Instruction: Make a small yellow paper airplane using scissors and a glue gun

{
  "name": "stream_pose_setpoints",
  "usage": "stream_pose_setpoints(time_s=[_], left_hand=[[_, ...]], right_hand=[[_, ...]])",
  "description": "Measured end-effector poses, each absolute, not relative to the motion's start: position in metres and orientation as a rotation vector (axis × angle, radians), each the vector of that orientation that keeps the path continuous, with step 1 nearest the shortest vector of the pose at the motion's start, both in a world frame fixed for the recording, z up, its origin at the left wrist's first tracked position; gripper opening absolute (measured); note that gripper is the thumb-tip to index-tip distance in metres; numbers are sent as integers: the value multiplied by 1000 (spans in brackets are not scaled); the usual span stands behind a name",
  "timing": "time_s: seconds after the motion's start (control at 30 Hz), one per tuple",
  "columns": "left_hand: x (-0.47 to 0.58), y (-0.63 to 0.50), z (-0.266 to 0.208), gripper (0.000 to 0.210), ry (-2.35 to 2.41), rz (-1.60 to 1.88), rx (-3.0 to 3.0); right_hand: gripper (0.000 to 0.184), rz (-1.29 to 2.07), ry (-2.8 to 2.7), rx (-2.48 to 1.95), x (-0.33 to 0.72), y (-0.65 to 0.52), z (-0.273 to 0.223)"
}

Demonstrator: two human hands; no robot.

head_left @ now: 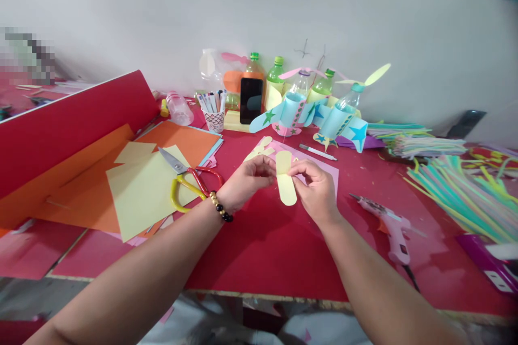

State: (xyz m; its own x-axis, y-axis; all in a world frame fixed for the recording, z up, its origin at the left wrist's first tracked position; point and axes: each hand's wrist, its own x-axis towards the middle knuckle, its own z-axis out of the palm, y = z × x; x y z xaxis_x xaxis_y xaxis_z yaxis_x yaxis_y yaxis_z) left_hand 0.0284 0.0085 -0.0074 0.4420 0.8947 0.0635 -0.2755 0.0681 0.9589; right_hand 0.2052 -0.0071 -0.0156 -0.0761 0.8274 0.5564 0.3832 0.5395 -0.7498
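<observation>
A pale yellow paper strip [287,190] with rounded ends is held upright over the red table, with a crease across its middle. My right hand [318,186] pinches its right edge near the crease. My left hand [253,180], with a beaded bracelet at the wrist, is closed with its fingertips at the strip's left edge. Just behind lie more rounded yellow paper pieces [264,146] on a pink paper sheet [329,170]. Scissors [190,178] with red and yellow handles lie partly open beside my left wrist, on yellow paper [133,194].
A pink glue gun [388,221] lies right of my right forearm. Paper-decorated bottles with propellers [343,118], a phone [251,99] and a cup of pens [213,118] stand at the back. A white pen [318,152], colourful strips [465,194] and orange paper [178,140] lie around.
</observation>
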Motion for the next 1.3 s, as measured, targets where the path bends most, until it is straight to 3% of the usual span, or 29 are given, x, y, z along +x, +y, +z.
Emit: stream_pose_setpoints(time_s=[0.23, 0.4, 0.53, 0.73, 1.3], left_hand=[[32, 7, -11, 22, 771, 1112, 1196], [31, 6, -10, 20, 832, 1172, 1214], [31, 5, -8, 15, 858, 1176, 1292], [30, 3, -5, 16, 722, 1151, 1222], [26, 3, -4, 20, 629, 1081, 1271]], right_hand=[[12, 619, -1648, -1051, 200, -10, -17], [23, 799, -1547, -1037, 197, -12, -15], [10, 704, -1639, -1049, 198, -14, -11], [14, 560, -1664, -1046, 202, -13, -12], [11, 598, -1604, -1081, 203, -11, -16]])
